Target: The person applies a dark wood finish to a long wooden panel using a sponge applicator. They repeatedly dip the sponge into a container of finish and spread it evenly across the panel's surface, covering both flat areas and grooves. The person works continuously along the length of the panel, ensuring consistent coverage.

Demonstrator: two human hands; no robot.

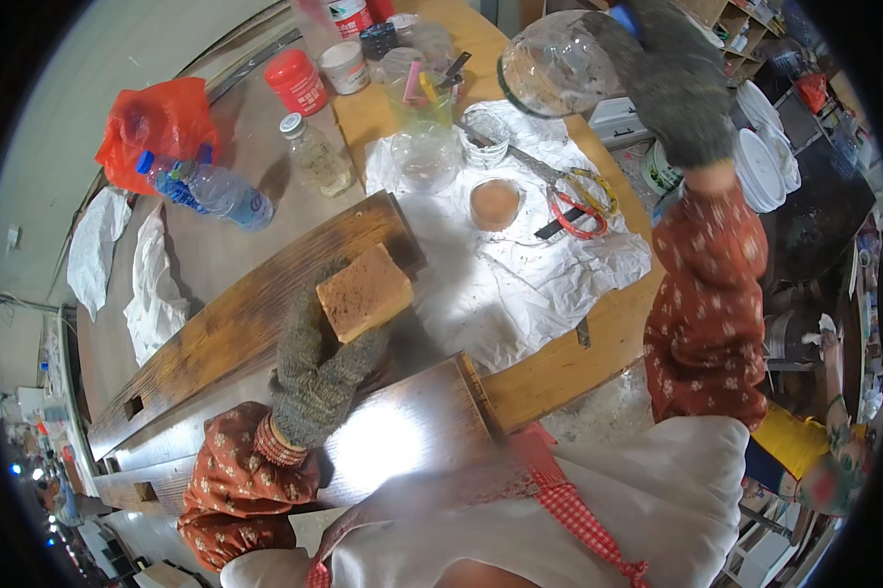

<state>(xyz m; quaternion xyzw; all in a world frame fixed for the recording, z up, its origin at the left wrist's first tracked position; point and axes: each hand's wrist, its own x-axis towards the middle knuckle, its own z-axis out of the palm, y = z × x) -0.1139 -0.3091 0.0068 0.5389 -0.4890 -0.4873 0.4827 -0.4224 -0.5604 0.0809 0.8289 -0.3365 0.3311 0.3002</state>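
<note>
My left hand (329,377), in a dark knitted glove, grips a brown sponge-like block (366,292) just above a dark-stained wooden board (255,289). Raised at the upper right, my right hand (671,88) wears the same kind of glove and is blurred. It holds a clear rounded plastic container (559,64), and its fingers are partly hidden. A second stained board (412,421) lies nearest to me, shining under the light. On a crumpled white sheet (520,294) are scissors with red and yellow handles (580,211) and a small round dish of tan material (496,205).
Clear bottles with blue caps (216,191) lie by a red plastic bag (157,132). A glass jar (319,157), a red tub (295,82) and a cup of tools (422,103) stand farther back. White lids (760,167) are at the right; another person is partly visible there.
</note>
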